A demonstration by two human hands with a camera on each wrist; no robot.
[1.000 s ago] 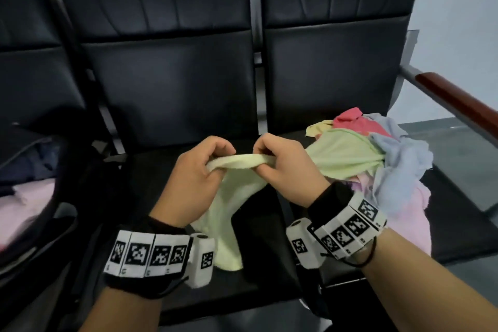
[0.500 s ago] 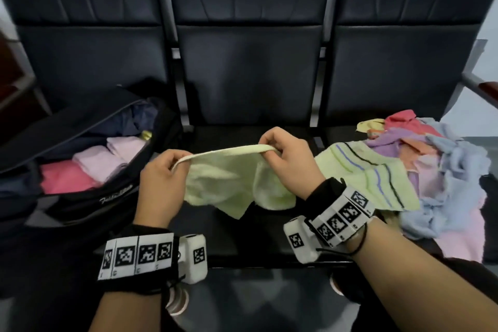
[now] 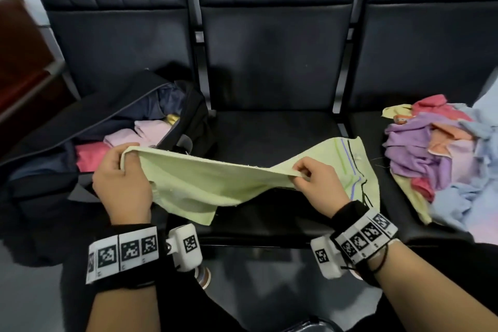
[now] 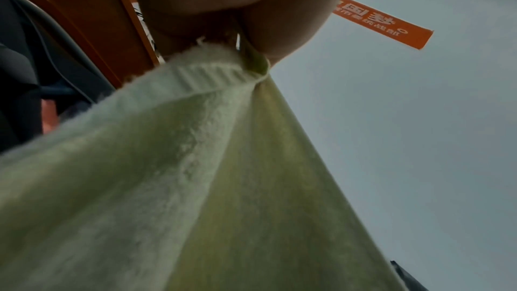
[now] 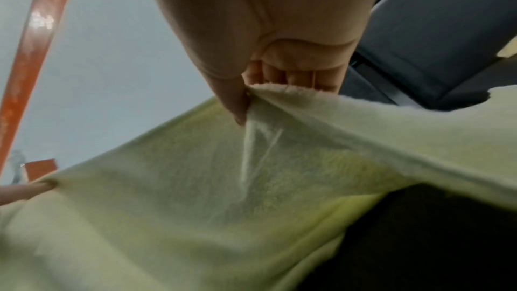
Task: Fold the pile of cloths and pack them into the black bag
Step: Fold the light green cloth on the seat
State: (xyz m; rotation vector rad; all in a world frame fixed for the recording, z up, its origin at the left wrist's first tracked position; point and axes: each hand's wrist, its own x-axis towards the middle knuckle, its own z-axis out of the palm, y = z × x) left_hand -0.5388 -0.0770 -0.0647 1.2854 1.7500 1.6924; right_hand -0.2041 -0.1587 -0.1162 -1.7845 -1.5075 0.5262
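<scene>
A pale green cloth (image 3: pixel 204 183) with striped end is stretched above the middle seat. My left hand (image 3: pixel 122 167) pinches its left corner, seen close in the left wrist view as cloth (image 4: pixel 196 163) under the hand (image 4: pixel 246 48). My right hand (image 3: pixel 304 175) pinches the top edge farther right; the right wrist view shows the cloth (image 5: pixel 223 196) held between thumb and fingers (image 5: pixel 293 79). The black bag (image 3: pixel 89 127) lies unzipped on the left seat with pink and red folded cloths inside. The pile of cloths (image 3: pixel 442 153) sits on the right seat.
A row of black padded seats (image 3: pixel 275 62) with tall backs runs across the view. A brown wooden armrest (image 3: pixel 24 62) stands at the far left. Grey floor (image 3: pixel 27 299) lies below the seat edge, near my legs.
My hands have drawn apart, spreading the green cloth wide over the middle seat. It has come away from the pile, and the view has swung left to show the bag.
</scene>
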